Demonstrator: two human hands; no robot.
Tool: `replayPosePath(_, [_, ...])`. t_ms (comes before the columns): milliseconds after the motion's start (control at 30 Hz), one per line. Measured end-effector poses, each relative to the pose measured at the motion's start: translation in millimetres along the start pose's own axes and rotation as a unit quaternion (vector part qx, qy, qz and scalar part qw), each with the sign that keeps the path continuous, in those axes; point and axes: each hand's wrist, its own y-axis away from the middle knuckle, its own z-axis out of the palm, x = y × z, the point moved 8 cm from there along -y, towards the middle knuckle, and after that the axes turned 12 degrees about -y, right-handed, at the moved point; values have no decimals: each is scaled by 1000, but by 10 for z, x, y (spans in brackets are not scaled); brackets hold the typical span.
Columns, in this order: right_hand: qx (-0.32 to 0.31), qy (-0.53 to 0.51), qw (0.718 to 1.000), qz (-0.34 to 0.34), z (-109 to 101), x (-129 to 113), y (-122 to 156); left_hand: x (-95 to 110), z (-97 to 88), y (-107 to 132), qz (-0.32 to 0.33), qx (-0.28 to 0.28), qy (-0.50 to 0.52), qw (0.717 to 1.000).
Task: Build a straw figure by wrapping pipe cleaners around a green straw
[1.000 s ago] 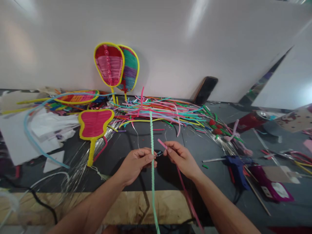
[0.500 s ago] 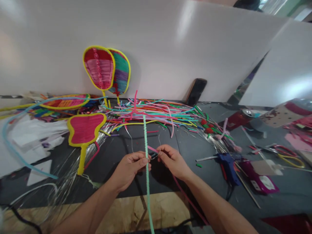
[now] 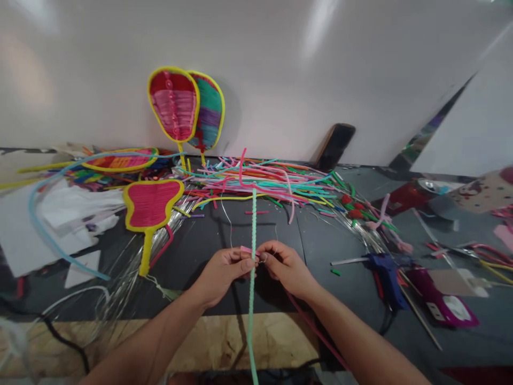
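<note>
So the mint green pipe cleaner [image 3: 252, 235] runs straight away from the person, far tip pointing at the colourful pile [image 3: 272, 182]. Left hand [image 3: 223, 271] pinches it mid-length; right hand [image 3: 285, 266] pinches a pink pipe cleaner [image 3: 245, 249] lying crosswise against it.

Two woven fans [image 3: 186, 109] lean on the wall; a blue glue gun [image 3: 385, 270] lies right.

Cluttered dark craft table [image 3: 248, 235]
Pipe cleaners [image 3: 272, 184] heaped at the back, a pink fan [image 3: 151, 206] left, glue gun [image 3: 385, 270] right.
</note>
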Motion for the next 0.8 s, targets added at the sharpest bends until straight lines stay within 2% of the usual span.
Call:
replayPosePath(233, [-7,-38,999,-9,15,-23,28,50,16,13,6,3,-6,1000])
replayPosePath(533, [-16,4,999,-39,4,-89,28,104,27,11,42,-3,-26,999])
replayPosePath(800, [-43,-41,998,-20,40,-43,25,51,-59,-4,25,24,-26,999])
